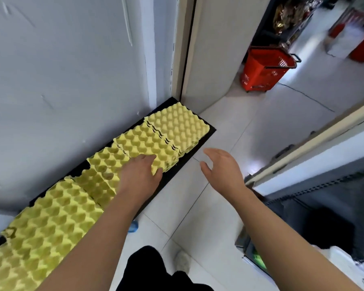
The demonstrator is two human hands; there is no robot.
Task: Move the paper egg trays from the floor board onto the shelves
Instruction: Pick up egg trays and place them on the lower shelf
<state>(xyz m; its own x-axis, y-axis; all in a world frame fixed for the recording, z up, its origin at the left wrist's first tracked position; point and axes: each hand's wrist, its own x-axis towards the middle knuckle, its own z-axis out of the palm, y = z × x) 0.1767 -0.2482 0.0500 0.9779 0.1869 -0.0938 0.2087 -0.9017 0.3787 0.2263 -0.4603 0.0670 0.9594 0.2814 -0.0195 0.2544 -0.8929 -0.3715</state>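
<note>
Barely started tbh: trays (pixel 147 141) covered the whole board (pixel 206 133), left hand (pixel 142 173) lay flat on a middle stack, right hand (pixel 221 169) hovered spread and empty.

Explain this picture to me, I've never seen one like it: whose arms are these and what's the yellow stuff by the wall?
No machine here: a camera worn on a person's head looks down at their own arms. Yellow paper egg trays lie in overlapping stacks on a black floor board along the wall. The left hand rests on one stack; whether it grips yet is unclear. The right hand hovers open over the tiles, holding nothing. A red shopping basket stands farther back.
</note>
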